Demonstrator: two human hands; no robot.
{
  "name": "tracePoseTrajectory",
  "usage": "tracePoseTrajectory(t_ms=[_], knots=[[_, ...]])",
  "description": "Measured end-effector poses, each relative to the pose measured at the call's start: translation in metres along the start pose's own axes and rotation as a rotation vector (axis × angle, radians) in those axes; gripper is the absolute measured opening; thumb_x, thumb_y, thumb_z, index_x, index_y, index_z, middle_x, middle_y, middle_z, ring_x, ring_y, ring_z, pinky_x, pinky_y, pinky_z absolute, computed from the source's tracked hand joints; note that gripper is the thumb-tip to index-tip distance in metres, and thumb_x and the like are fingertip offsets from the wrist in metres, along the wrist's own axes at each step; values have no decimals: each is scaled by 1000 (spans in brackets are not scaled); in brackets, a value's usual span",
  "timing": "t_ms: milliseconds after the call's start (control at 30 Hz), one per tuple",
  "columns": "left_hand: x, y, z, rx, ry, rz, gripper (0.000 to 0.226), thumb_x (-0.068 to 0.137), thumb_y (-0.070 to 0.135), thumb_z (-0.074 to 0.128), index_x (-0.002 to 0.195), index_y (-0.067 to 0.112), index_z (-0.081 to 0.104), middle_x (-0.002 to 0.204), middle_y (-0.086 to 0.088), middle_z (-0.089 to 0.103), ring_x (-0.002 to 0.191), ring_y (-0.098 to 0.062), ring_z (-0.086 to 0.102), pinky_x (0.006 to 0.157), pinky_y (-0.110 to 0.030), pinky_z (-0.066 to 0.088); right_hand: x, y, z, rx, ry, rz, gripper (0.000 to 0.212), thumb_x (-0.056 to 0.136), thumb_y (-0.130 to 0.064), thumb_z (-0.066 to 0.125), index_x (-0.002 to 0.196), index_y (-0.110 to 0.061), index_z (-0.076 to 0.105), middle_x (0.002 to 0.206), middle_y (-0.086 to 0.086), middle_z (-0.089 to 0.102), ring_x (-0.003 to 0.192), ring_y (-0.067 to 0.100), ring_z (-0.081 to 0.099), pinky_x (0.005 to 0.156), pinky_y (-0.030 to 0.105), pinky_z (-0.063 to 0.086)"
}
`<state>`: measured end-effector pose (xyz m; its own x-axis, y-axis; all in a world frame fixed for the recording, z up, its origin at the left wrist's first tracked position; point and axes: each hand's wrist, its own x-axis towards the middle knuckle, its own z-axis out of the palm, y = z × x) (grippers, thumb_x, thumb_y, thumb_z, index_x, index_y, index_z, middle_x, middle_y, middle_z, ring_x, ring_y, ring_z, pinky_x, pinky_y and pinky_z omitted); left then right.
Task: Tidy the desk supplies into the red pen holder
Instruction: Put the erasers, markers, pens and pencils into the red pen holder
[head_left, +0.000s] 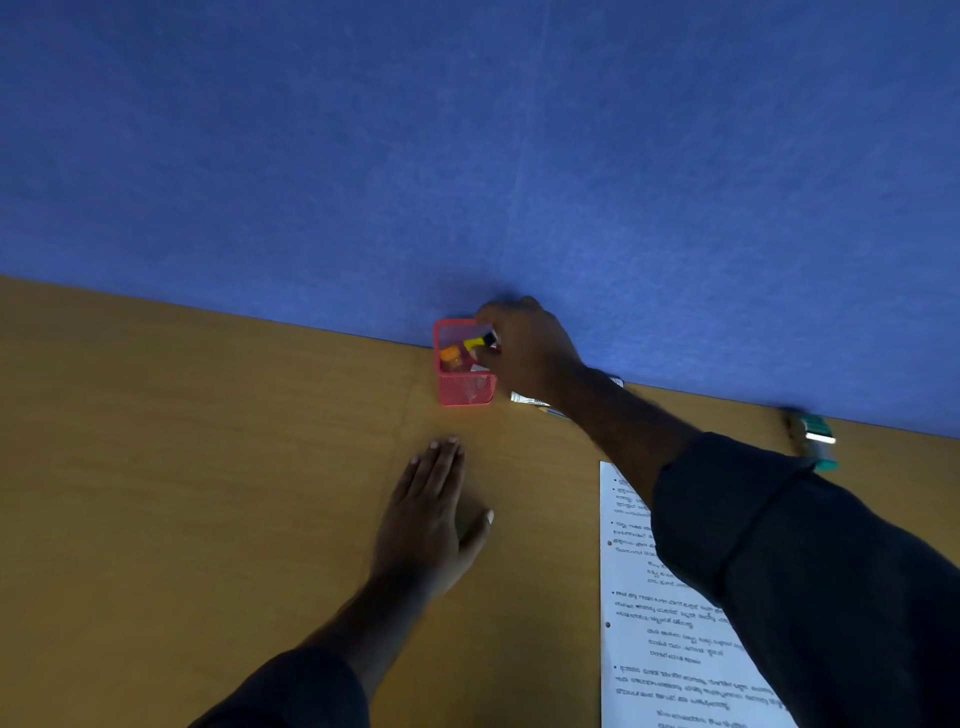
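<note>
Printed paper (670, 649) lies nearest, under the right sleeve. Left hand (431, 519) rests flat and empty on the desk (182, 467), fingers spread. Right hand (524, 348) reaches over the red holder (465, 387) by the blue partition (467, 156), its grip closed on a yellow marker (480, 342) at the rim. An orange item (450, 356) sits inside.

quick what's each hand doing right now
Left hand: open, flat on the desk, holding nothing.
Right hand: closed on a yellow highlighter at the red pen holder.
</note>
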<state>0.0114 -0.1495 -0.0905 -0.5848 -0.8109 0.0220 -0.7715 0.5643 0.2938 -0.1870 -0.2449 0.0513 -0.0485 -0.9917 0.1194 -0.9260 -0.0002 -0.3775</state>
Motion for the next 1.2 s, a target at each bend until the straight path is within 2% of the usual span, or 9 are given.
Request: tracePoseTrajectory(t_ms=[100,200,400,533,667,767,900,1200], knots=[[0,1,0,-1,-3,-1,83,97,64,37,159,11,18,168,-3,14,155,-18,11,124,-37,12,0,5,0,-43,3,6,25,79,-25,69,102,-14,66,102,7,65,105,27,52,82,36,47],[0,1,1,-14,8,-1,83,96,62,41,158,10,23,168,-4,18,155,-19,16,123,-38,15,-4,13,-2,55,71,47,22,78,-19,68,99,-15,68,101,6,66,104,27,53,81,36,48],[0,1,1,-8,22,6,82,96,62,40,157,9,26,167,-5,21,154,-20,18,123,-38,15,-28,60,0,131,175,235,12,84,-19,66,94,-15,70,95,5,69,91,23,63,77,33,52],[0,0,2,6,17,7,83,97,63,38,158,10,22,167,-5,17,155,-19,14,124,-37,14,-58,100,7,115,118,393,15,86,-13,62,97,-14,71,97,8,71,88,24,64,75,30,51],[0,-1,3,12,16,10,83,97,63,38,158,10,22,167,-5,17,155,-20,13,124,-37,13,-83,121,16,24,10,443,28,82,-6,58,107,-13,70,109,11,67,100,31,60,84,40,53],[0,-1,4,19,17,16,83,97,63,38,158,10,22,167,-5,17,155,-20,13,124,-37,13,-93,124,22,7,4,503,35,83,-6,58,117,-13,64,118,11,61,108,32,55,87,45,52],[0,-2,5,18,12,13,83,97,63,37,158,10,21,167,-4,17,155,-19,12,124,-38,14,-98,126,28,-11,-14,491,33,86,-10,57,118,-14,62,117,12,57,108,31,52,86,42,50],[0,-2,4,25,14,15,83,97,63,37,159,11,21,168,-4,16,155,-18,11,125,-37,14,-107,127,30,-39,18,447,25,87,-17,64,112,-15,67,106,12,62,103,31,52,81,38,46]])
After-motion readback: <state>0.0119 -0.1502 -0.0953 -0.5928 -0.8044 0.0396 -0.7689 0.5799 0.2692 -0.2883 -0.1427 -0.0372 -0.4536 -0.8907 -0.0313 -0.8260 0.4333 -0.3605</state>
